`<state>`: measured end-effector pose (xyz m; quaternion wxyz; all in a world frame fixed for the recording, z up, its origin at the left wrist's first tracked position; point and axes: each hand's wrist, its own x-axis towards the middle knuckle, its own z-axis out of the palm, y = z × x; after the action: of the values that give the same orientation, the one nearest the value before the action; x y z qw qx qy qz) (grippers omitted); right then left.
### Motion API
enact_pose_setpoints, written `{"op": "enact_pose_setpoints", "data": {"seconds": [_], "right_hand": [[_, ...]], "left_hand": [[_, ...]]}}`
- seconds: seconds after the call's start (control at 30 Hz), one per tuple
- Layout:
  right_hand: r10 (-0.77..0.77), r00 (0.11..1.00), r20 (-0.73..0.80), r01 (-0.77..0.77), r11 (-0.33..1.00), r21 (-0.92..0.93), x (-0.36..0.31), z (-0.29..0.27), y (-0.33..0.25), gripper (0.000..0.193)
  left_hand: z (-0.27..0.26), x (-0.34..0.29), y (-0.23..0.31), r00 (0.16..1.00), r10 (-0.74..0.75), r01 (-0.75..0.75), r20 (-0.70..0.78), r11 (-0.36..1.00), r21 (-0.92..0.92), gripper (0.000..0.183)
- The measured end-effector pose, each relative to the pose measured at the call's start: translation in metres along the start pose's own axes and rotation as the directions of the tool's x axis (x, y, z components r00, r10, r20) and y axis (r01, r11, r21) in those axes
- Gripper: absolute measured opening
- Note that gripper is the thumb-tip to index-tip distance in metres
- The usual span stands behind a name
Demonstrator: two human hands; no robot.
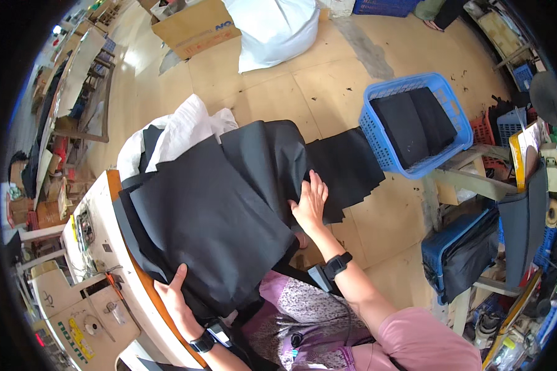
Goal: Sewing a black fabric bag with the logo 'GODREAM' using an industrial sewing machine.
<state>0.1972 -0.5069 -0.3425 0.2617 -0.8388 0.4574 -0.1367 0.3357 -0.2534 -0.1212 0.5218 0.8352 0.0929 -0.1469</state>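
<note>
A stack of black fabric panels (pixel 210 216) spreads over my lap and the edge of the sewing table. My left hand (pixel 172 300) grips its lower left edge, thumb on top and the other fingers hidden beneath. On the right side of the stack, my right hand (pixel 310 201) lies against the cloth with its fingers stretched out and the thumb apart. More black panels (pixel 346 164) fan out beyond it toward a blue plastic basket (pixel 374 136), which holds folded black fabric (pixel 414 123). White sacking (pixel 189 127) shows behind the stack.
To my left stands a sewing machine (pixel 83 321) on a white table with a brown edge (pixel 148 266). A cardboard box (pixel 195 31) and a white sack (pixel 275 31) sit on the floor ahead. At right, a blue crate (pixel 436 266) and wooden framing (pixel 476 182) stand close by.
</note>
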Motion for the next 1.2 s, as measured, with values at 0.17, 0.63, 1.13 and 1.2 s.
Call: {"op": "enact_pose_setpoints", "data": {"seconds": [0.17, 0.63, 1.13, 1.2], "right_hand": [[-0.137, 0.99, 0.012, 0.136, 0.987, 0.088, -0.006, 0.013, 0.011, 0.056], [-0.224, 0.917, 0.33, -0.002, 0.825, 0.566, -0.006, 0.004, -0.032, 0.094], [-0.218, 0.475, 0.853, 0.437, 0.899, -0.013, 0.034, -0.034, -0.075, 0.072], [-0.256, 0.513, 0.819, 0.413, 0.911, 0.026, 0.037, -0.025, -0.079, 0.064]], "left_hand": [[0.003, -0.006, 0.005, 0.991, 0.0, 0.011, -0.133, 0.997, 0.082, 0.082], [0.001, -0.028, 0.018, 0.947, 0.245, -0.191, -0.21, 0.95, 0.245, 0.095], [-0.004, -0.038, 0.025, 0.961, 0.187, -0.15, -0.203, 0.971, 0.185, 0.098], [-0.012, -0.033, 0.014, 0.962, 0.209, -0.185, -0.174, 0.972, 0.143, 0.097]]}}
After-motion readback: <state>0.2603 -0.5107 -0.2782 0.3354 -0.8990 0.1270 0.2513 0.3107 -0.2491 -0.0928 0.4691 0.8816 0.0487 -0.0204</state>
